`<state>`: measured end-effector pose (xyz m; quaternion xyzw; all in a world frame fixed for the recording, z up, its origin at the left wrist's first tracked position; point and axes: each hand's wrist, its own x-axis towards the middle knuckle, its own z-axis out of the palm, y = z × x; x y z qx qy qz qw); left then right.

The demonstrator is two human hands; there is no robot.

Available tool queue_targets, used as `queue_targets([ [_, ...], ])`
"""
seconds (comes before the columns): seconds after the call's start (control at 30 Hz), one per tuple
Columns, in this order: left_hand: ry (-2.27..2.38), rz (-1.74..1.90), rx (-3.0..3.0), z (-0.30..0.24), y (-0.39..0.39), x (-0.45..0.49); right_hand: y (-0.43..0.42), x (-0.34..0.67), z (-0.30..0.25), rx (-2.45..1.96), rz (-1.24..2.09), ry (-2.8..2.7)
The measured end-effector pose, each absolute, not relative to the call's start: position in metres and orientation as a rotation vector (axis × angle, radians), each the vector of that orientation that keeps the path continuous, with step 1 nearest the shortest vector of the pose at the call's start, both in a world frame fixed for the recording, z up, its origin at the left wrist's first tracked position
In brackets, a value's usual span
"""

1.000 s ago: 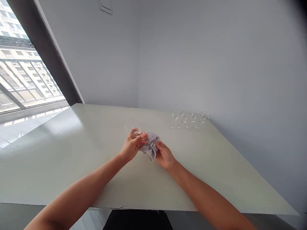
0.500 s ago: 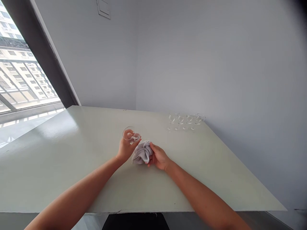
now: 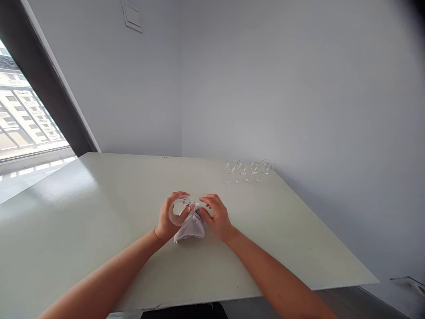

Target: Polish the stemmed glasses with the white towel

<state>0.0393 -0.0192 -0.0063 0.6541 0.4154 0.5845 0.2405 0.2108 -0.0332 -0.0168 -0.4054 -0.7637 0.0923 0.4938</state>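
Observation:
A clear stemmed glass (image 3: 171, 215) is tilted in my left hand (image 3: 166, 220), its round rim toward me and its stem end toward the right. Below it a crumpled light grey cloth (image 3: 191, 230) hangs in folds, its upper end gathered by the stem end between my hands. Close by on the right, my right hand (image 3: 216, 217) has its fingers curved and apart, with thumb and fingertips near the cloth's top and the stem end. Whether those fingertips touch either one, I cannot tell.
Several clear stemmed glasses (image 3: 249, 168) stand in a row at the back right of the pale table (image 3: 133, 177), close to its right edge. Grey walls (image 3: 265, 79) meet behind the table. A window (image 3: 26, 110) is at the left.
My right hand was gripping the bunched cloth; now its fingers are apart and the cloth hangs below the glass. The glass has turned and come nearer to me, and the view has shifted slightly.

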Motion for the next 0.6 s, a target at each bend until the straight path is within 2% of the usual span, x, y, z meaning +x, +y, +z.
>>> queue_targets([
  [0.13,0.993,1.535,1.898,-0.009,-0.028,0.042,-0.041,0.201,-0.019,-0.876,0.276,-1.946],
  [0.27,1.136,1.404,1.950,-0.012,-0.033,0.049,-0.040,0.199,-0.027,-0.992,0.247,-1.939],
  [0.37,1.196,1.434,2.012,-0.017,-0.032,0.055,-0.036,0.201,-0.029,-1.078,0.172,-1.996],
  [0.47,1.219,1.366,2.100,-0.023,-0.029,0.058,-0.025,0.208,-0.026,-1.227,0.186,-1.982],
  [0.6,1.246,1.031,2.128,-0.032,-0.024,0.057,0.011,0.225,-0.018,-1.629,0.273,-1.844],
])
